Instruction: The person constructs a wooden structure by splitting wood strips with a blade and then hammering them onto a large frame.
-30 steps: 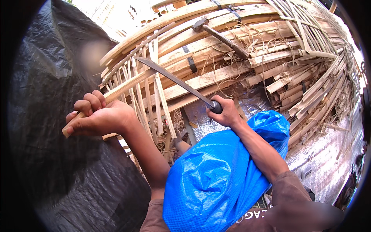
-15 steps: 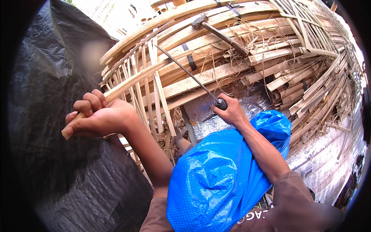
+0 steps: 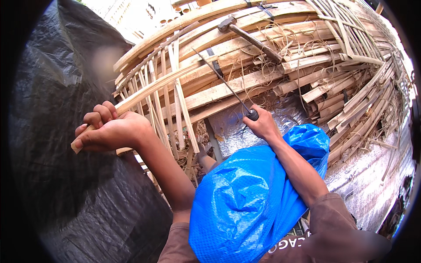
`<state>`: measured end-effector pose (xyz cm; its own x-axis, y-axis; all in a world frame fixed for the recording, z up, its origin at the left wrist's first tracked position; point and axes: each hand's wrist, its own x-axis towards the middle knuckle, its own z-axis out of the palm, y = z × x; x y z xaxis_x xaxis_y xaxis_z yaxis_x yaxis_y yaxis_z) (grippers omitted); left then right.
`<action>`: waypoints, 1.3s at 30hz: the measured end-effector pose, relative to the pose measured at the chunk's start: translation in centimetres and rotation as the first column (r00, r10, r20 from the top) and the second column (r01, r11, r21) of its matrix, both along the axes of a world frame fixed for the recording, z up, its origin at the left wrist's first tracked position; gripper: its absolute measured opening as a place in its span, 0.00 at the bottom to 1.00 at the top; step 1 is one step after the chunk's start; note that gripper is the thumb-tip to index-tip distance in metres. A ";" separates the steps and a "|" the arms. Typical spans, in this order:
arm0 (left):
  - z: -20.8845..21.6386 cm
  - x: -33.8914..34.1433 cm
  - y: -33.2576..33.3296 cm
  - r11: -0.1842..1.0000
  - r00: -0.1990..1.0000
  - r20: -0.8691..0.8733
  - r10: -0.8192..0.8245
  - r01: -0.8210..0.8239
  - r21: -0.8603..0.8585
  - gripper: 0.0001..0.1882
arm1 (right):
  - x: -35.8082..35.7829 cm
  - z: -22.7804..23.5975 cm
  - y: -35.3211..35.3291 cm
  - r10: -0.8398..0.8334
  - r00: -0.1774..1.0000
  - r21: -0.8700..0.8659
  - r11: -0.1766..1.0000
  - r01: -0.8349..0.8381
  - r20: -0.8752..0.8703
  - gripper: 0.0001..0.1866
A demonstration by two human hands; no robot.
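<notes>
My left hand [image 3: 105,127] is closed around the near end of a long bamboo strip [image 3: 153,89], which slants away to the upper right. In my right hand [image 3: 263,124] is the black handle of a long thin-bladed knife [image 3: 227,87]. Its dark blade points up and to the left, seen nearly edge-on, and crosses the strip close to the far end. Whether the edge touches the strip or bites into it, I cannot tell. A blue plastic sheet [image 3: 237,193] covers my lap, below both hands.
A hammer [image 3: 250,38] lies on a stack of split bamboo [image 3: 298,33] ahead. Thin bamboo strips [image 3: 177,101] lean beside my left forearm, and more bundles [image 3: 364,118] lie at right. Curled shavings [image 3: 285,39] litter the stack. A black tarp [image 3: 57,166] hangs at left; silver foil sheeting [image 3: 237,131] lies below.
The knife blade has shifted right along the bamboo strip toward its far end, and its handle has moved slightly. My left hand keeps its grip almost in place.
</notes>
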<state>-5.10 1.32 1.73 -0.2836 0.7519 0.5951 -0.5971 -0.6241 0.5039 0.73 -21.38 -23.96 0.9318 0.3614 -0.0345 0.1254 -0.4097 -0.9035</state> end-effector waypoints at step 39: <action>-0.7 -0.5 2.6 0.995 0.999 0.033 -0.005 0.009 -0.100 0.25 | -1.1 3.0 0.5 0.079 0.995 -0.027 0.997 -0.078 0.055 0.17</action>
<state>-5.61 3.89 1.03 -0.2965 0.8092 0.5072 -0.6186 -0.5673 0.5436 -0.41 -20.85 -20.95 0.9013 0.4332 0.0074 0.2086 -0.4190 -0.8837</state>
